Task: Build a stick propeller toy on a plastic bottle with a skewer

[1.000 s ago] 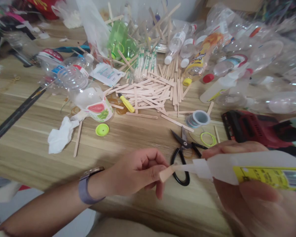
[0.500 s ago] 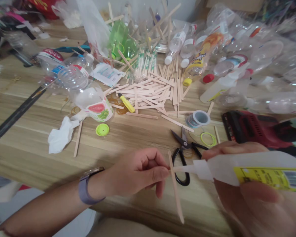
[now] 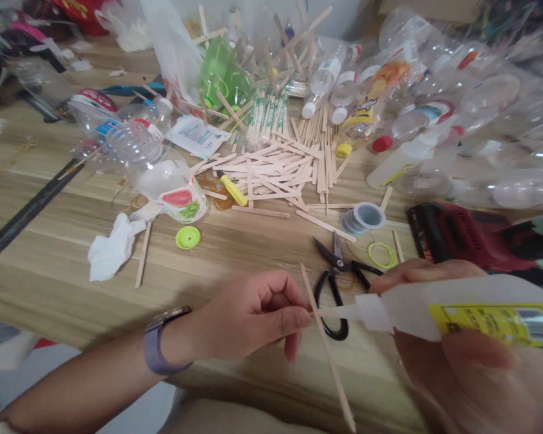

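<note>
Our wooden table [image 3: 235,253] meets a pale wall [image 3: 353,21]. Our left hand [image 3: 262,316] pinches a stick [image 3: 328,355] above its near side; at the stick is the nozzle [image 3: 341,311] of the bottle [image 3: 414,308], contents hard to discern, gripped by our right hand [image 3: 479,367].

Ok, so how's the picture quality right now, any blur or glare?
Head view: soft overall, with the right hand noticeably blurred; head view: small text on the squeeze bottle hard to read; head view: pale highlights on the clear bottles; head view: soft shadow on the table near the left hand.
</note>
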`<action>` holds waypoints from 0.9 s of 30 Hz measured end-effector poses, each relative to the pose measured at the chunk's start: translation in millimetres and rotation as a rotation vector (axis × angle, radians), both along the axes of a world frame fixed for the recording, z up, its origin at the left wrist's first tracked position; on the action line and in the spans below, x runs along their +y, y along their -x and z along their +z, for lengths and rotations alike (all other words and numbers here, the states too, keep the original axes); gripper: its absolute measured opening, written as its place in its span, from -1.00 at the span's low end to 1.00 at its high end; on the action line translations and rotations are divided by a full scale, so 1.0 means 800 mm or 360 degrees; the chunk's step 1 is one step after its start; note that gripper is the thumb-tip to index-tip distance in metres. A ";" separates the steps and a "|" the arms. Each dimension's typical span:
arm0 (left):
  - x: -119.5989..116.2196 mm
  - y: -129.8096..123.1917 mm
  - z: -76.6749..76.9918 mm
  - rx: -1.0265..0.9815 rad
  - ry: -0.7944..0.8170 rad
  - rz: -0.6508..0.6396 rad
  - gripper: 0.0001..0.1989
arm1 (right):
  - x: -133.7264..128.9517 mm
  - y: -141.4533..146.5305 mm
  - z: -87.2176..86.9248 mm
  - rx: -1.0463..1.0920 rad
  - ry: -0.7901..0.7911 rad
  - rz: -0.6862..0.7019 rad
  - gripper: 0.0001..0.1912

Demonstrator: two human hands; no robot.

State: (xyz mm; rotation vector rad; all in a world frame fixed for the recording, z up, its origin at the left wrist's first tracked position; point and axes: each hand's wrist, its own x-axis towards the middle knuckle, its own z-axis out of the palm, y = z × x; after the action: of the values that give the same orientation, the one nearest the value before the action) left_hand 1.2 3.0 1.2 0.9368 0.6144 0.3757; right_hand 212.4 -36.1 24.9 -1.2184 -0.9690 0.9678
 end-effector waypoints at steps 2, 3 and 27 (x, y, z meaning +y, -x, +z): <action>0.000 0.002 0.000 0.0012 -0.0022 0.0010 -0.67 | -0.002 0.000 0.001 0.0011 0.0009 0.0003 -0.61; 0.000 0.002 0.000 0.0017 -0.0031 0.0018 -0.69 | -0.002 0.000 0.001 0.0011 0.0013 0.0006 -0.61; 0.001 0.003 0.006 0.0173 -0.0085 0.0097 -0.78 | 0.001 0.001 0.000 -0.0023 0.0009 0.0054 -0.62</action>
State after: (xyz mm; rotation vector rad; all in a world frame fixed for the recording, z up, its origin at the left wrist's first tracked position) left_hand -1.2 4.1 5.8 0.9958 0.7362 0.3992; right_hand 211.5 -35.4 24.7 -1.2185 -1.0019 0.9898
